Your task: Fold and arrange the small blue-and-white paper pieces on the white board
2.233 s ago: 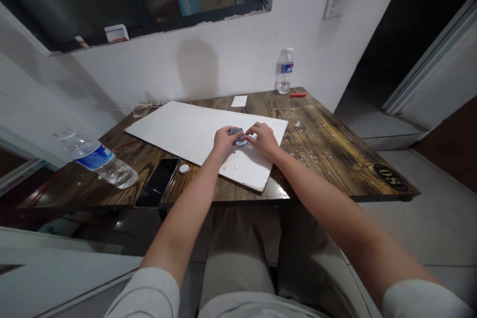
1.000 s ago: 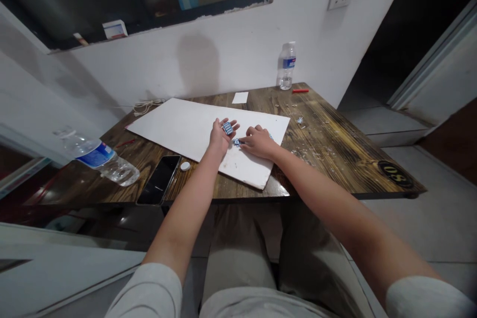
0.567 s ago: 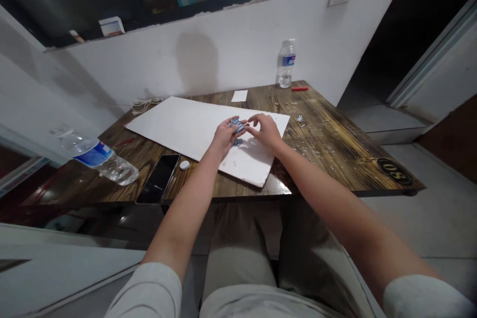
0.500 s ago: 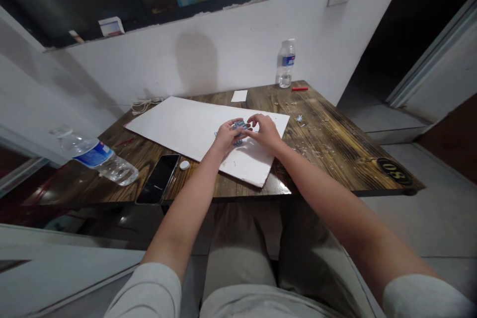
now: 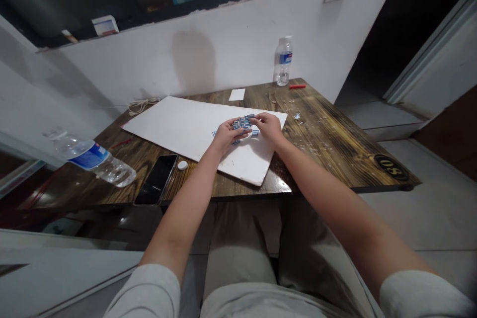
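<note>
Over the white board (image 5: 175, 121), my left hand (image 5: 225, 137) is closed around a small blue-and-grey piece patterned with little rectangles (image 5: 243, 122). Its exact kind is too small to make out. The fingers of my right hand (image 5: 270, 127) pinch the piece's right edge. Beneath my right fingertips, a similar small blue piece (image 5: 255, 133) lies on the board. More blue bits show beside and below my left hand, partly hidden by it.
A clear bottle lies at the left (image 5: 93, 156), near a black phone (image 5: 156, 179) and a white cap (image 5: 182, 165). Another bottle (image 5: 284, 62) stands at the back by a red stick (image 5: 297, 86). White paper (image 5: 237, 94) and scattered scraps (image 5: 297, 116) lie on the wooden table (image 5: 335, 154).
The patterned piece has turned and spread more into view between my hands. My right fingers have closed on its edge. The view has shifted slightly.
</note>
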Available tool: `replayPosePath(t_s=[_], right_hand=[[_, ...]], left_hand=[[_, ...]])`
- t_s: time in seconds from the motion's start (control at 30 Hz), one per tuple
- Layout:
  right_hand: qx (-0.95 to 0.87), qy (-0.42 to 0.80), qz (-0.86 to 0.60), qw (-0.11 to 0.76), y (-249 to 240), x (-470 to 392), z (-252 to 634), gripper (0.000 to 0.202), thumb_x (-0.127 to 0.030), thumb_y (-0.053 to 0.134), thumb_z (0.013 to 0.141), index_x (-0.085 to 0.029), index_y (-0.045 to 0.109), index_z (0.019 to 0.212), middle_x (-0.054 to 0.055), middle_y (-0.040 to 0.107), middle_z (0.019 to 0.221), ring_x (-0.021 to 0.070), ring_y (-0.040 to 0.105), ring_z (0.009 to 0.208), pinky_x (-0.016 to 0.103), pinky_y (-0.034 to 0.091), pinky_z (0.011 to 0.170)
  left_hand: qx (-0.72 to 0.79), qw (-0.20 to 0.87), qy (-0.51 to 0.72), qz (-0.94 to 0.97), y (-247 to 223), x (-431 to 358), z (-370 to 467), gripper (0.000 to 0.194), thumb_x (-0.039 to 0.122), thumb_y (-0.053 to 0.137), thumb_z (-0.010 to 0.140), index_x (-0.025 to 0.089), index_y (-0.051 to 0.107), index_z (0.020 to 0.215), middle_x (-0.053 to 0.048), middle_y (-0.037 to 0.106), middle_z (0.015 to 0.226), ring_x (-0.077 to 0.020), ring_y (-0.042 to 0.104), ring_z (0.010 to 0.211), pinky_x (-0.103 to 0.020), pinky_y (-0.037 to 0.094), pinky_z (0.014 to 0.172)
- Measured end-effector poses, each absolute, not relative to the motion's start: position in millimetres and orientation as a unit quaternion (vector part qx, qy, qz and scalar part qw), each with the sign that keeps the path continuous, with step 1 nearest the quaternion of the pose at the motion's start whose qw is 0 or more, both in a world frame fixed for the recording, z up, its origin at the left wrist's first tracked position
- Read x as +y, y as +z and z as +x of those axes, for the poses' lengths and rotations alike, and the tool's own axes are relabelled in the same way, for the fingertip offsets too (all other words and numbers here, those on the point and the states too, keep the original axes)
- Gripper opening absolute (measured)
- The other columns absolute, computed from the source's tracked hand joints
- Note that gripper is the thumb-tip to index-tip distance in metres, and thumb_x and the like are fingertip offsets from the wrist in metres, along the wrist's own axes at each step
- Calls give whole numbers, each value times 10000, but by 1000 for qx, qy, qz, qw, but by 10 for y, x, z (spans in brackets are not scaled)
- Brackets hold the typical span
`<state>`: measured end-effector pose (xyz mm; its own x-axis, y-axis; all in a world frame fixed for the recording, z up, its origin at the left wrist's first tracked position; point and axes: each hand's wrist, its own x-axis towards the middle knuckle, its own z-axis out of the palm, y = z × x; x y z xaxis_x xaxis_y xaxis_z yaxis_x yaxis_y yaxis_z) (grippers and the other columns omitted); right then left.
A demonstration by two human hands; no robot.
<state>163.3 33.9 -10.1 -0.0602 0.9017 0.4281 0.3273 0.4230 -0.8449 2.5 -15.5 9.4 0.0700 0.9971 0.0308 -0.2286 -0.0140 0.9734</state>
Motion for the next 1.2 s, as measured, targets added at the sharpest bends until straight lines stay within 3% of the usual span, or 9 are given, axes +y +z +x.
replayPosePath(t_s=[0.13,0.37,0.53,1.2], right_hand=[[-664,344,-428,507,-126,384,1629,218,-379,649,753,-178,733,773,40,706,786,171,565,684,296,425,666],[-670,343,-424,504,-116,367,1610,141,-301,664,729,-186,745,745,42,725,822,179,604,722,305,440,705],[-667,379,-406,497,-120,349,1602,157,-324,668,729,-184,736,749,22,706,721,167,590,670,281,425,638],[-614,501,-362,492,-62,266,1608,315,-409,802,608,-154,694,758,15,677,694,121,549,632,268,436,626]], left_hand=[[438,546,556,448,92,-128,9,334,54,736,721,129,643,1034,-78,738,917,-170,724,752,-293,581,722],[464,532,544,453,82,-128,15,287,84,754,717,128,654,982,-80,743,889,-151,716,714,-243,555,642],[485,506,541,465,48,-108,16,271,104,786,680,136,665,920,-65,737,813,-151,708,687,-213,514,578],[518,465,544,468,67,-120,6,306,222,868,620,136,629,789,-54,688,699,-150,664,614,-248,480,563]])
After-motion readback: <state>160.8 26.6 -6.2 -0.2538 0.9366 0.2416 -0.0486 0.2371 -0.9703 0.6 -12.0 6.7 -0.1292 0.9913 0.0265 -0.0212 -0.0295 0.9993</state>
